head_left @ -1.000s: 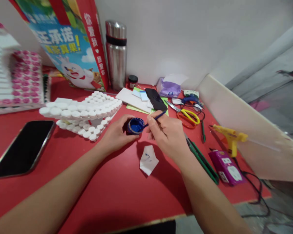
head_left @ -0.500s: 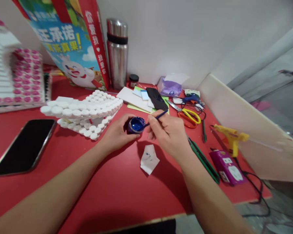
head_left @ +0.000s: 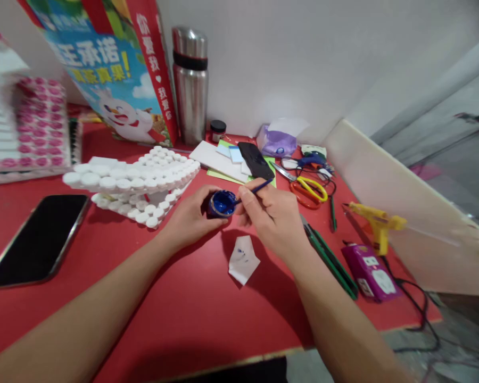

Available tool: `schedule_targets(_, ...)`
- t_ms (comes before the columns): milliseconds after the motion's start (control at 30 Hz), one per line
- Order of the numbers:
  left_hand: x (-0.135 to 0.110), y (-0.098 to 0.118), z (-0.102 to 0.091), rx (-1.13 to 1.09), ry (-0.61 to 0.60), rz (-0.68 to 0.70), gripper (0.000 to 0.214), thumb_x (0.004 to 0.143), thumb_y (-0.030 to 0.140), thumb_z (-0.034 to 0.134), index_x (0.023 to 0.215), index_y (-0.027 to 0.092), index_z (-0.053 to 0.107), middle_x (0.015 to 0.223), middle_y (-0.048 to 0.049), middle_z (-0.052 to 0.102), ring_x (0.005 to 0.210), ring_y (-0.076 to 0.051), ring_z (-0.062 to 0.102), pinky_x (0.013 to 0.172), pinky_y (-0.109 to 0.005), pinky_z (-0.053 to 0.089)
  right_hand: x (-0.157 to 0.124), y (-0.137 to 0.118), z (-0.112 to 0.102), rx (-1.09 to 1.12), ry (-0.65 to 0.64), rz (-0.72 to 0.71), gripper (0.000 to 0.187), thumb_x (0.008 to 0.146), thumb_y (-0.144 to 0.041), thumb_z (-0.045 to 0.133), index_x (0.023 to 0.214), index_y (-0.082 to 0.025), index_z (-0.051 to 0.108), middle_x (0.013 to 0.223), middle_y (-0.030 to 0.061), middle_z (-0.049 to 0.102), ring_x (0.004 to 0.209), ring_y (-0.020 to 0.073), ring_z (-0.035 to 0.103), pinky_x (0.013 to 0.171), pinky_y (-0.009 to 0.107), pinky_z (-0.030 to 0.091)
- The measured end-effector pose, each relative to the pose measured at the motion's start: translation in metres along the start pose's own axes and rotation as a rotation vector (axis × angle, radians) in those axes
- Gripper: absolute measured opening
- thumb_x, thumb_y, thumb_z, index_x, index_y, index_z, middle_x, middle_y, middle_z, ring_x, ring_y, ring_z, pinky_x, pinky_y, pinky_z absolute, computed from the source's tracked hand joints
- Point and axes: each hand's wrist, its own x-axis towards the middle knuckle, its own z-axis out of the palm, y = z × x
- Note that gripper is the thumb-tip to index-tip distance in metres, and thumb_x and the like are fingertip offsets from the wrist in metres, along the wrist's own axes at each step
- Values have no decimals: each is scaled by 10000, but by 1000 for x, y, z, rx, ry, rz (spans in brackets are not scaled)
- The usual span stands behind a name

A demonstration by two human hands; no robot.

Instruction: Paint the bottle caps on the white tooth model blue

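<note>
Over the red table [head_left: 191, 319], hands [head_left: 191, 218] [head_left: 274, 221] grip a jar [head_left: 213, 211] of glossy blue paint [head_left: 224, 202] and a dark-blue brush [head_left: 262, 185].

Pretty much all the readable text is on the big bag [head_left: 99, 80]. Its red side has white characters running downward: 你爱我, then a little heart, then 我爱你. The front says 王承诺 in chunky white, with a cut-off character before it, and under that a yellow line ending in 茶真果 plus a fat exclamation mark. The smaller writing above is just mush. The black-lidded jar [head_left: 217, 131], purple pack [head_left: 277, 143] and magenta box [head_left: 370, 274] have markings too, but they're too tiny to read.
</note>
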Motion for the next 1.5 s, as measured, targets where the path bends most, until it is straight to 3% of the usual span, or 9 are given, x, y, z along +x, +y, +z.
schedule_targets(133, 0, -3, 1, -28, -7, 6, 480, 796, 255, 826, 1235, 207, 636, 1186, -75, 731, 1083, -260, 704, 980, -423, 557, 1, 8, 5, 95, 50, -28, 282, 1112, -391, 511, 943, -196, 625, 770, 19, 730, 640, 139, 734, 659, 273, 540)
schedule_targets(333, 0, 1, -1, 41, 15, 7, 477, 780, 244, 843, 1214, 211, 648, 1172, -71, 736, 1080, -264, 699, 964, -427, 542, 0, 8, -5, -182, 114, -26, 266, 1085, -368, 534, 895, -203, 619, 652, 16, 687, 563, 159, 678, 592, 293, 495)
schedule_targets(533, 0, -3, 1, -18, 4, 8, 492, 792, 258, 840, 1241, 216, 645, 1190, -73, 735, 1078, -262, 705, 974, -423, 559, -1, 5, -2, 85, 40, 12, 297, 1101, -419, 526, 925, -202, 624, 716, 15, 738, 588, 148, 721, 635, 284, 554)
schedule_targets(733, 0, -2, 1, 0, 15, -10, 500, 769, 245, 853, 1224, 218, 649, 1187, -66, 739, 1088, -268, 708, 997, -433, 552, 0, 8, -7, -105, 128, 25, 283, 1080, -378, 547, 859, -214, 613, 660, 23, 704, 547, 146, 670, 541, 264, 502)
schedule_targets(933, -1, -4, 1, -31, 4, 6, 496, 794, 256, 838, 1250, 220, 647, 1198, -71, 738, 1083, -264, 715, 979, -422, 573, 0, 6, -3, 98, 21, 24, 302, 1102, -431, 529, 925, -206, 625, 723, 14, 742, 596, 147, 724, 640, 278, 573)
schedule_targets(1067, -1, -4, 0, -4, 12, 14, 510, 786, 263, 847, 1251, 219, 644, 1220, -73, 735, 1119, -274, 710, 1010, -439, 559, 1, 10, -4, -74, 130, -22, 292, 1094, -414, 527, 911, -210, 627, 728, 34, 729, 617, 171, 714, 625, 292, 550)
schedule_targets(1167, 0, -1, 0, 25, 17, 4, 496, 780, 270, 851, 1229, 218, 647, 1196, -68, 740, 1108, -273, 709, 1001, -437, 550, 0, 8, -7, -147, 127, 5, 284, 1081, -399, 538, 881, -213, 614, 674, 33, 702, 573, 168, 679, 576, 287, 514)
schedule_targets(1333, 0, -2, 1, -10, 5, -7, 497, 783, 268, 838, 1238, 218, 647, 1182, -74, 742, 1067, -264, 713, 973, -427, 571, 0, 5, -1, 102, 9, 37, 293, 1097, -428, 533, 914, -212, 612, 694, 2, 720, 575, 143, 711, 614, 278, 556)
schedule_targets(1500, 0, -2, 1, 0, 14, 7, 496, 778, 263, 840, 1232, 217, 648, 1188, -73, 741, 1085, -267, 713, 997, -433, 564, 2, 13, 1, 74, 115, 7, 279, 1096, -437, 536, 959, -209, 621, 754, 14, 739, 635, 150, 735, 639, 280, 573)
